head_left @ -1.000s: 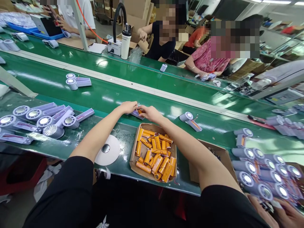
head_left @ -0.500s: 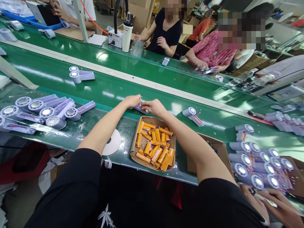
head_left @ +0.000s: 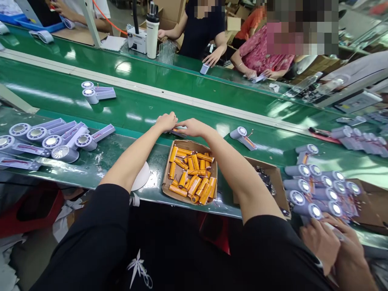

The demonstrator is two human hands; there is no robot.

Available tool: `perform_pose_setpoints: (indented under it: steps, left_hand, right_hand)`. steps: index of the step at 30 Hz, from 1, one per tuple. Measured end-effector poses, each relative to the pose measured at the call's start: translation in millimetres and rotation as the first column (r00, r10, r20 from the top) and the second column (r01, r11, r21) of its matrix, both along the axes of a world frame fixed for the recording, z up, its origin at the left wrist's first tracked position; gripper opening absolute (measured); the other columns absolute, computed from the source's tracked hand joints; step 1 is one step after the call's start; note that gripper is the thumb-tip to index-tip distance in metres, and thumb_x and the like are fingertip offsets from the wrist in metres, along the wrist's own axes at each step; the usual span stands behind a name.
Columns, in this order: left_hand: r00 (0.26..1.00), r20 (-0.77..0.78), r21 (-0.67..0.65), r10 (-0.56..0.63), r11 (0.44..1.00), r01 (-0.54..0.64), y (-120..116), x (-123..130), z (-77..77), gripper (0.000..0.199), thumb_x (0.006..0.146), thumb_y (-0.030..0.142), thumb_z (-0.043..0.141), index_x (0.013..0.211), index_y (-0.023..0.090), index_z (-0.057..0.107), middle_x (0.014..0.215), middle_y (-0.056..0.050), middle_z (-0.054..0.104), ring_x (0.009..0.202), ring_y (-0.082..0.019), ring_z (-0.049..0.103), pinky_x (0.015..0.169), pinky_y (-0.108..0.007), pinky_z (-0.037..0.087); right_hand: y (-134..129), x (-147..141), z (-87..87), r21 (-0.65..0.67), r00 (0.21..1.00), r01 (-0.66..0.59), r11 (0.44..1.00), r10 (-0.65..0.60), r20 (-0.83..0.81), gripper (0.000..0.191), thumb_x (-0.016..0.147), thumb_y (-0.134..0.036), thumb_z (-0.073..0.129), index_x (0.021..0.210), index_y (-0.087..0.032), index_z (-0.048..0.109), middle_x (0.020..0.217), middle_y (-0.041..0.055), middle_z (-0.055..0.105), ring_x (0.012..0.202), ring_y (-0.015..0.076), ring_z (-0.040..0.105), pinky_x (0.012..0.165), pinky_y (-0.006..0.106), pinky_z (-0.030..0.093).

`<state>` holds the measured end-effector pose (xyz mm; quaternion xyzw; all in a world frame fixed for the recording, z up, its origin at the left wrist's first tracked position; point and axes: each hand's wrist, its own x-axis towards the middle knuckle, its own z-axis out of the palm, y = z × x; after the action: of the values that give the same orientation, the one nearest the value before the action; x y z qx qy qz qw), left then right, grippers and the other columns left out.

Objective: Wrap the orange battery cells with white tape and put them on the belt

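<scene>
Over the near edge of the green belt, my left hand (head_left: pixel 166 122) is closed on a lavender handheld fan housing (head_left: pixel 178 133), mostly covered by the hands. My right hand (head_left: pixel 192 127) meets it from the right, fingers pinched at the housing's handle. A small pale strip shows by those fingers; what it is, I cannot make out. Just below the hands sits a cardboard box (head_left: pixel 166 186) holding several orange-wrapped batteries (head_left: pixel 194 186) with thin wires.
Several fan housings (head_left: pixel 53 141) lie at left, and two (head_left: pixel 91 96) rest on the belt (head_left: pixel 136 101). One with a battery (head_left: pixel 242 137) lies right of my hands. More fans (head_left: pixel 315 190) crowd the right, beside a co-worker's hands (head_left: pixel 333 246). A white disc (head_left: pixel 141 176) lies near my left forearm.
The view has shifted slightly, so most things sit higher and further left. My hands stay together at the housing. Across the belt, a co-worker's hand has come down onto a small lavender part.
</scene>
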<state>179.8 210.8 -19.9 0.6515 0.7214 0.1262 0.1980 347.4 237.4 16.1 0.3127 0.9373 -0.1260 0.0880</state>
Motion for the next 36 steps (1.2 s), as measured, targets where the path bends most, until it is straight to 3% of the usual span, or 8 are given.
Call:
perform_pose_setpoints:
  steps: [4, 9, 13, 18, 21, 28, 32, 36]
  left_hand:
    - [0.993, 0.008, 0.134, -0.12, 0.984, 0.118, -77, -20, 12.6, 0.054, 0.105, 0.047, 0.058, 0.153, 0.021, 0.056, 0.161, -0.016, 0.06, 0.154, -0.034, 0.047, 0.126, -0.052, 0.039]
    - [0.897, -0.075, 0.187, -0.435, 0.878, 0.441, -263, -116, -17.1, 0.058, 0.092, 0.063, 0.075, 0.14, 0.03, 0.071, 0.149, -0.009, 0.072, 0.147, -0.038, 0.056, 0.125, -0.056, 0.043]
    - [0.889, -0.224, 0.175, -0.398, 0.881, 0.439, -345, -149, -28.3, 0.045, 0.093, 0.05, 0.075, 0.132, 0.028, 0.075, 0.155, -0.012, 0.068, 0.148, -0.044, 0.053, 0.119, -0.059, 0.049]
    - [0.94, -0.297, 0.595, -0.169, 0.737, 0.32, -343, -85, -0.8, 0.051, 0.09, 0.035, 0.084, 0.137, 0.023, 0.065, 0.136, -0.014, 0.074, 0.146, -0.043, 0.054, 0.121, -0.062, 0.048]
    - [0.945, -0.274, 0.693, -0.178, 0.645, 0.322, -339, -50, 9.2, 0.052, 0.088, 0.018, 0.082, 0.135, 0.027, 0.063, 0.132, -0.011, 0.075, 0.153, -0.041, 0.049, 0.123, -0.064, 0.048]
    - [0.992, 0.123, 0.646, 0.017, 0.757, -0.093, -368, -52, -22.0, 0.055, 0.09, 0.029, 0.085, 0.141, 0.029, 0.064, 0.136, -0.013, 0.068, 0.147, -0.041, 0.056, 0.099, -0.057, 0.068]
    - [0.984, 0.154, 0.616, 0.084, 0.771, -0.162, -376, -48, -37.0, 0.055, 0.092, 0.036, 0.085, 0.142, 0.029, 0.063, 0.136, -0.013, 0.066, 0.151, -0.039, 0.052, 0.102, -0.054, 0.067]
    - [0.998, 0.067, 0.647, -0.009, 0.762, -0.037, -366, -37, -37.2, 0.055, 0.095, 0.031, 0.081, 0.145, 0.028, 0.059, 0.136, -0.013, 0.067, 0.15, -0.04, 0.053, 0.119, -0.066, 0.053]
  right_hand:
    - [-60, 63, 20.0, -0.08, 0.901, 0.097, 0.992, -0.122, -0.417, 0.042, 0.106, -0.035, 0.06, 0.142, -0.022, 0.078, 0.14, 0.0083, 0.08, 0.124, 0.0277, 0.076, 0.112, 0.042, 0.057]
    - [-179, 164, 15.5, -0.271, 0.739, 0.043, 0.961, -0.214, -0.639, 0.027, 0.104, -0.041, 0.07, 0.119, -0.025, 0.087, 0.114, 0.0067, 0.088, 0.106, 0.0253, 0.085, 0.096, 0.037, 0.066]
    - [-234, 175, 11.0, -0.434, 0.674, 0.03, 0.9, -0.339, -0.656, 0.023, 0.104, -0.04, 0.073, 0.111, -0.024, 0.088, 0.1, 0.0066, 0.089, 0.086, 0.0215, 0.086, 0.08, 0.028, 0.067]
    - [-266, 94, 3.8, -0.656, 0.744, -0.112, 0.746, -0.374, -0.553, 0.05, 0.094, -0.051, 0.086, 0.132, -0.02, 0.079, 0.089, 0.0033, 0.087, 0.066, 0.0166, 0.078, 0.066, 0.025, 0.06]
    - [-288, 55, -8.6, -0.643, 0.75, -0.339, 0.687, -0.215, -0.626, 0.03, 0.102, -0.047, 0.078, 0.102, -0.018, 0.083, 0.078, 0.0025, 0.083, 0.067, 0.0152, 0.076, 0.066, 0.023, 0.055]
    - [-276, 80, -15.2, -0.642, 0.924, -0.354, 0.68, 0.148, -0.353, 0.026, 0.097, -0.046, 0.084, 0.101, -0.02, 0.086, 0.075, 0.0018, 0.08, 0.062, 0.0152, 0.068, 0.059, 0.026, 0.041]
    - [-209, 102, 1.6, -0.398, 0.87, 0.125, 0.909, -0.294, -0.397, 0.034, 0.106, -0.049, 0.068, 0.122, -0.024, 0.084, 0.103, 0.0067, 0.084, 0.087, 0.0209, 0.074, 0.081, 0.031, 0.052]
    - [-153, 98, -7.5, -0.007, 0.828, 0.505, 0.863, -0.486, -0.28, 0.033, 0.1, -0.043, 0.072, 0.117, -0.018, 0.084, 0.12, 0.0169, 0.077, 0.109, 0.032, 0.071, 0.093, 0.044, 0.055]
